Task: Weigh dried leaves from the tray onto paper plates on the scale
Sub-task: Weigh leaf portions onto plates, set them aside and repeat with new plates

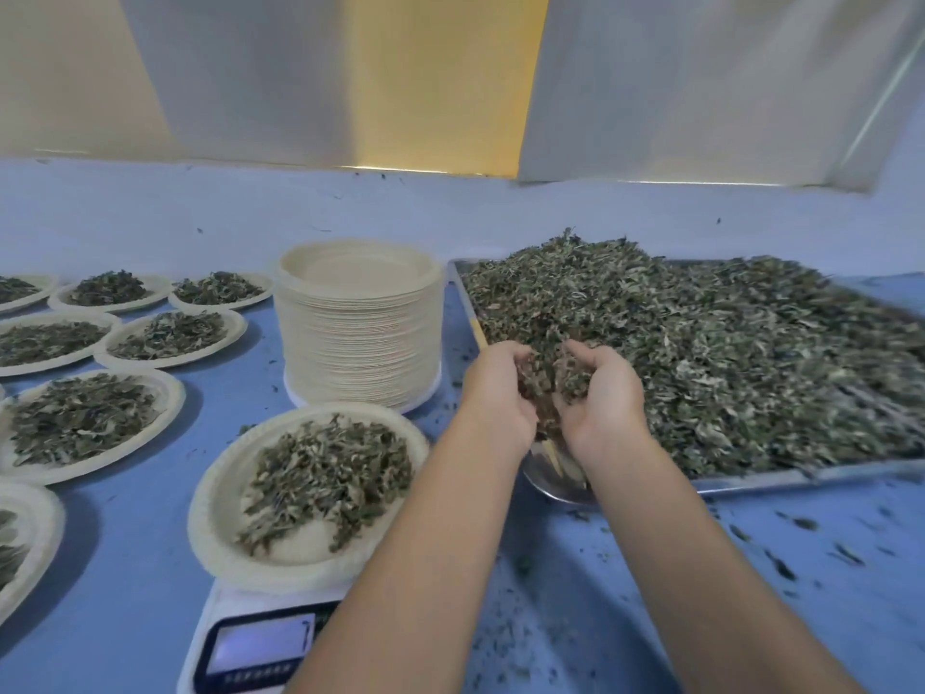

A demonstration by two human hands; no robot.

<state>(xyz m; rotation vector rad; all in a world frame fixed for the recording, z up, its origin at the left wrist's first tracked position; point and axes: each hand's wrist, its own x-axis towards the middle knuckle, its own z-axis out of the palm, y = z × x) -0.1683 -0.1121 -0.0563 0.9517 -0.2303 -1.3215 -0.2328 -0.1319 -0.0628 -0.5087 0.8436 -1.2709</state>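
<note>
A metal tray (801, 479) on the right holds a big heap of dried leaves (726, 353). At its near left corner my left hand (493, 398) and my right hand (600, 398) are cupped together, fingers curled round a clump of leaves between them. A paper plate (220, 513) with a pile of leaves sits on the white digital scale (260, 643) at the bottom centre, left of my forearms. The scale's display is too blurred to read.
A tall stack of empty paper plates (360, 333) stands between the scale and the tray. Several filled paper plates (165, 393) cover the blue table on the left. Loose leaf bits (801, 553) lie scattered on the table at the right front. A white wall runs behind.
</note>
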